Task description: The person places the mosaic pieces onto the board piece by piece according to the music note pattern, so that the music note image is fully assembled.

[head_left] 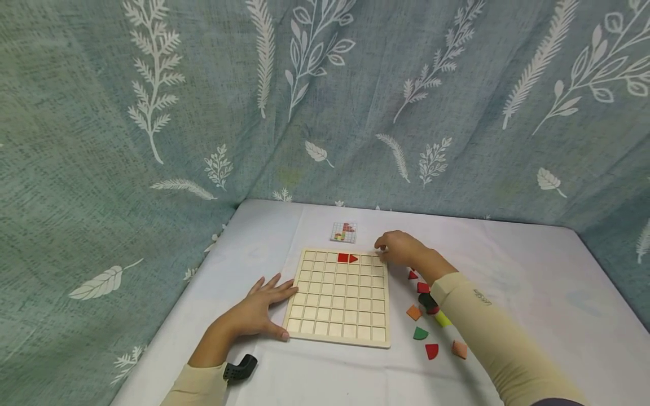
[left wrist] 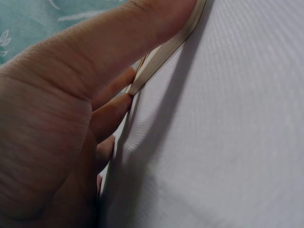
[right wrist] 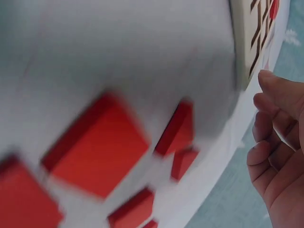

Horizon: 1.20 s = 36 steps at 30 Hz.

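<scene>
A pale wooden grid board point(head_left: 335, 304) lies on the white table. In its top row sit a red square point(head_left: 343, 257) and, right beside it, a red triangle point(head_left: 353, 259). My left hand point(head_left: 261, 310) rests at the board's left side, fingers spread over the edge and thumb at the near corner. The left wrist view shows the thumb point(left wrist: 118, 38) along the wooden edge. At the far right corner is my right hand point(head_left: 401, 248), its fingers loosely bent. Nothing shows between the right fingertips point(right wrist: 266, 74) in the right wrist view.
A small pattern card point(head_left: 343, 232) lies beyond the board. Right of the board several loose pieces are scattered, among them a green quarter circle point(head_left: 420, 333), an orange square point(head_left: 413, 312) and a red quarter circle point(head_left: 431, 351). Leaf-patterned cloth point(head_left: 355, 113) hangs behind the table.
</scene>
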Tool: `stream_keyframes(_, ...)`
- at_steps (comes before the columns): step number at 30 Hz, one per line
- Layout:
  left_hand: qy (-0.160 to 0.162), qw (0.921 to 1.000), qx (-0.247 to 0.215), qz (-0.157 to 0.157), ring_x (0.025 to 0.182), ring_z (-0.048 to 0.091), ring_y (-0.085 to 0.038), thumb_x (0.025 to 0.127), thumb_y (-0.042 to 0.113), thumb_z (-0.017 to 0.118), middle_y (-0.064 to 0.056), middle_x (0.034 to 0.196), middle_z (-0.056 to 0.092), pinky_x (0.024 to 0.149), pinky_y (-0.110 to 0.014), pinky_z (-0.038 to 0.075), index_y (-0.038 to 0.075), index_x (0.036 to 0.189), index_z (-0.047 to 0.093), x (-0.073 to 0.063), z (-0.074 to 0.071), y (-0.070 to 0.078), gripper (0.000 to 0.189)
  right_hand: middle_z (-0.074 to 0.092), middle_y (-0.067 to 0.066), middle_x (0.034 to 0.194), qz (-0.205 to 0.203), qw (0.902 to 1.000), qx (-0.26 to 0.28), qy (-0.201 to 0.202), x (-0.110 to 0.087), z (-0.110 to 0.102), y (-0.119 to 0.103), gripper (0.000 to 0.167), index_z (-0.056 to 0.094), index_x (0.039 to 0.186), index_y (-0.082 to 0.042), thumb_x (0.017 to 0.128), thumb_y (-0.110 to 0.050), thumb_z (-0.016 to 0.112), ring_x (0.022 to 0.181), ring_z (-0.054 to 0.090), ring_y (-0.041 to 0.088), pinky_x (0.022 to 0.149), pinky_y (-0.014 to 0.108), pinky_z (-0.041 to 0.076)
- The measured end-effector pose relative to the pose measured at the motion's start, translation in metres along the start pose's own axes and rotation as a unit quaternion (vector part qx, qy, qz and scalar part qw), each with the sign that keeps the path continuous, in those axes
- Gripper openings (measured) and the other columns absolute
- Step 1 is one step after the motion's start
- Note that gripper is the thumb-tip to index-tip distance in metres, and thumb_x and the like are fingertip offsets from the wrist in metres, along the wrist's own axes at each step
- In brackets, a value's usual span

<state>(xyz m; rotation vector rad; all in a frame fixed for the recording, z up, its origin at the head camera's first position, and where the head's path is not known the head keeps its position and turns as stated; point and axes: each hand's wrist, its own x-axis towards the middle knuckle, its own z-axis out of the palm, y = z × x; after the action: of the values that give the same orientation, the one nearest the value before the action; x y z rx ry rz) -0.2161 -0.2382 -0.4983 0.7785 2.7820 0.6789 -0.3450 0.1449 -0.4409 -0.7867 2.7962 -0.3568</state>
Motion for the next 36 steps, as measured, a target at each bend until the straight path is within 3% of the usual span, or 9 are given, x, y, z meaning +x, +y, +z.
stream_keyframes(7,0.002,1.0,-0.004,0.003,0.147,0.009,-0.03,0.051,0.071,0.079,0.002,0.156,0.029,0.115,-0.055,-0.003,0.017,0.149,0.042,-0.002,-0.001,0.001,0.118,0.065,0.008,0.109,-0.001,0.9999,-0.014,0.005,-0.015,-0.013,0.02,0.031,0.067,0.121,-0.006,0.091,-0.011,0.068,0.106,0.06,0.028,0.091,0.043,0.05)
stream_keyframes(19,0.005,1.0,0.002,0.0,0.147,0.009,-0.028,0.05,0.074,0.077,0.005,0.156,0.029,0.116,-0.054,-0.003,0.019,0.149,0.042,0.0,0.001,-0.002,0.118,0.065,0.009,0.111,0.092,0.9957,0.005,-0.011,-0.034,-0.018,0.048,0.032,0.067,0.122,-0.007,0.09,-0.011,0.07,0.103,0.059,0.026,0.094,0.044,0.05)
stream_keyframes(25,0.007,1.0,-0.002,0.001,0.147,0.009,-0.028,0.049,0.073,0.079,0.005,0.156,0.03,0.116,-0.053,-0.003,0.019,0.149,0.043,0.001,0.0,-0.002,0.118,0.065,0.009,0.107,0.117,0.9929,0.005,-0.024,-0.044,-0.018,0.066,0.032,0.067,0.121,-0.008,0.09,-0.01,0.069,0.095,0.059,0.025,0.088,0.043,0.053)
stream_keyframes(30,0.007,1.0,-0.001,0.002,0.147,0.009,-0.027,0.05,0.073,0.078,0.005,0.156,0.03,0.116,-0.054,-0.003,0.019,0.149,0.043,0.0,0.0,-0.002,0.118,0.065,0.009,0.106,0.152,0.9879,0.019,-0.023,-0.049,-0.013,0.083,0.034,0.068,0.12,-0.008,0.087,-0.014,0.074,0.097,0.059,0.026,0.089,0.044,0.053)
stream_keyframes(36,0.005,1.0,-0.005,0.003,0.147,0.008,-0.027,0.05,0.073,0.078,0.005,0.156,0.028,0.116,-0.053,-0.004,0.019,0.149,0.042,-0.001,0.001,-0.002,0.118,0.066,0.008,0.102,0.159,0.9868,0.019,-0.024,-0.055,-0.011,0.094,0.035,0.069,0.116,-0.007,0.084,-0.02,0.077,0.093,0.06,0.025,0.086,0.044,0.054)
